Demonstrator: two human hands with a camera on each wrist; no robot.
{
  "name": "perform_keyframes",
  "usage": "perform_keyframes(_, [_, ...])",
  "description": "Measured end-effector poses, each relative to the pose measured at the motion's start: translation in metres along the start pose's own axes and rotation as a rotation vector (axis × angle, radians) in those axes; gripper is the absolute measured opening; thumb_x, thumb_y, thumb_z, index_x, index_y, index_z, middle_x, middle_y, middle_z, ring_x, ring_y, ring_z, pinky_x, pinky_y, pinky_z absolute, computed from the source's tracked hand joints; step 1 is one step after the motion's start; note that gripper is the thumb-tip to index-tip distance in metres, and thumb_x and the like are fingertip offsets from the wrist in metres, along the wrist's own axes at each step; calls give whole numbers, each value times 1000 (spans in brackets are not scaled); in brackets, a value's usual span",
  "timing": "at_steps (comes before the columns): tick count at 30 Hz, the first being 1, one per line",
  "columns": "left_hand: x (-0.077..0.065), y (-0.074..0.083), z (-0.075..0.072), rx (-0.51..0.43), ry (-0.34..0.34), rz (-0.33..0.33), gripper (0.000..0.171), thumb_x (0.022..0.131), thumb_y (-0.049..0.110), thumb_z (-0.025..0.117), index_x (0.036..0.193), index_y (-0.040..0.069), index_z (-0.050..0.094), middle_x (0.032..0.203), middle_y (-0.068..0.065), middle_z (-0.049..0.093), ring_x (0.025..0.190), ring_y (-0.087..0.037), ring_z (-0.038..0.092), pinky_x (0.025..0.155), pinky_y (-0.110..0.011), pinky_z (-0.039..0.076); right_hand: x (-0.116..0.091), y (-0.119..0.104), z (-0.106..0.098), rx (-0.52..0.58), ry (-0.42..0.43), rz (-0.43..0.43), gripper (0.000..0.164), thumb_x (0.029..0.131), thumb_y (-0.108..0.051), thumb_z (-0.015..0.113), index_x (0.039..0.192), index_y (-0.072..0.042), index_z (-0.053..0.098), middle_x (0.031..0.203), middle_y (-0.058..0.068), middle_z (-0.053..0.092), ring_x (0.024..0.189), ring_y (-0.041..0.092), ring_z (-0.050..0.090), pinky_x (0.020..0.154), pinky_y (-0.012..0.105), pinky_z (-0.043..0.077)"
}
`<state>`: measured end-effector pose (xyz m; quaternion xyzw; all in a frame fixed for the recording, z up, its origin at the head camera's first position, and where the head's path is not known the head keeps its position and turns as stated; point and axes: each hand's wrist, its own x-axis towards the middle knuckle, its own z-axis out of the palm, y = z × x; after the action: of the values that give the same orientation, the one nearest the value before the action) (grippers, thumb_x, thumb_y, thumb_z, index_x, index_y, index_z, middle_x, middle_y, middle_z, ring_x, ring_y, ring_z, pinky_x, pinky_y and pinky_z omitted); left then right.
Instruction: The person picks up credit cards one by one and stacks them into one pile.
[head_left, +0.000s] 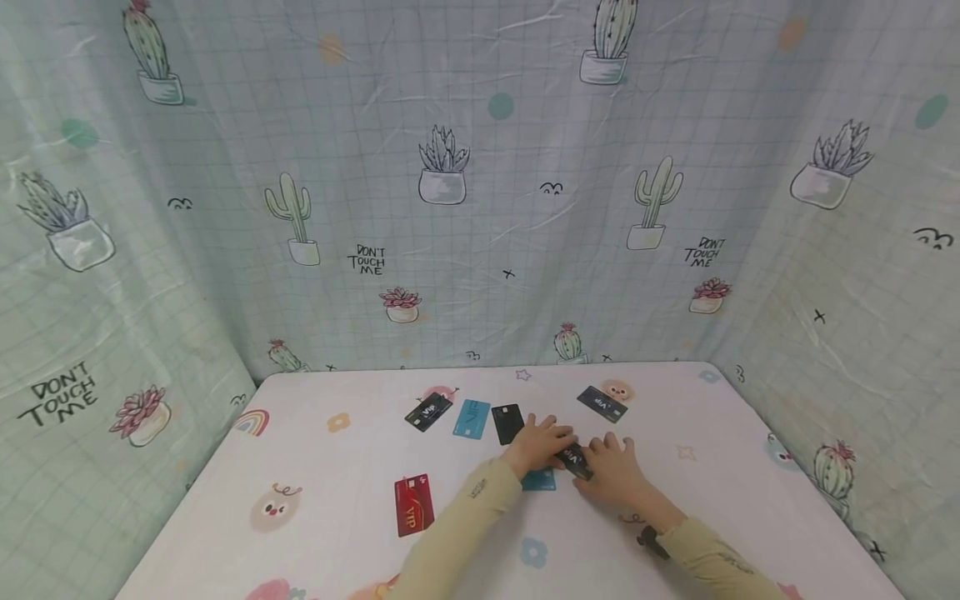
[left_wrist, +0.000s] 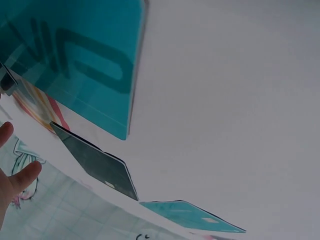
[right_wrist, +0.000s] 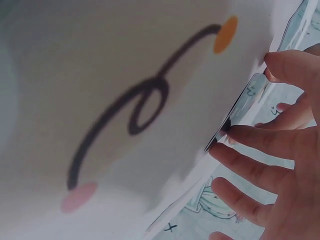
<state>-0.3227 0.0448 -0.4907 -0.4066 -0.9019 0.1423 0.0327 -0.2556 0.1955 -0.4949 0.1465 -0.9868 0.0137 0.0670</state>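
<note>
Between my hands is a black VIP card (head_left: 576, 460), tilted in the head view. My left hand (head_left: 537, 443) holds its left end, with fingers over the top edge and the thumb lower down. At its right end, my right hand (head_left: 615, 472) pinches the card; the right wrist view shows thumb and fingertips along its edges. A blue card (head_left: 538, 480) lies under and in front of the left hand, filling the upper left of the left wrist view. Just behind that hand is another black card (head_left: 507, 423), partly covered by it.
Farther left lie a blue card (head_left: 472, 418) and a black VIP card (head_left: 429, 412). A red VIP card (head_left: 414, 505) sits nearer, left of the left sleeve. One more black VIP card (head_left: 602, 404) lies behind the right hand. Printed cloth walls surround the white patterned table (head_left: 315, 467).
</note>
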Motion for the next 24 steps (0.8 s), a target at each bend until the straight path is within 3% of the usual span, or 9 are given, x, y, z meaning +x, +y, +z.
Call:
perform_keyframes(9, [-1, -2, 2, -23, -19, 5, 56, 81, 51, 45, 134, 35, 35, 138, 17, 38, 129, -11, 34, 103, -42, 33, 1, 0, -1, -15, 7, -8, 44, 76, -39, 64, 102, -4, 61, 92, 9, 55, 89, 27, 43, 84, 58, 31])
perform_keyframes(16, [-2, -3, 5, -12, 42, 45, 52, 83, 51, 46, 132, 34, 39, 131, 16, 46, 121, -10, 40, 99, -40, 37, 2, 5, -1, -37, 6, -8, 44, 76, -37, 65, 105, -5, 60, 92, 7, 56, 87, 24, 42, 83, 57, 33])
perform_keyframes(24, [-2, -2, 8, -5, 94, 65, 49, 84, 49, 47, 130, 33, 42, 126, 15, 50, 117, -11, 44, 97, -39, 40, 2, 17, 1, 19, -39, 15, 40, 76, -33, 64, 109, -10, 59, 94, 3, 54, 88, 21, 40, 83, 53, 34])
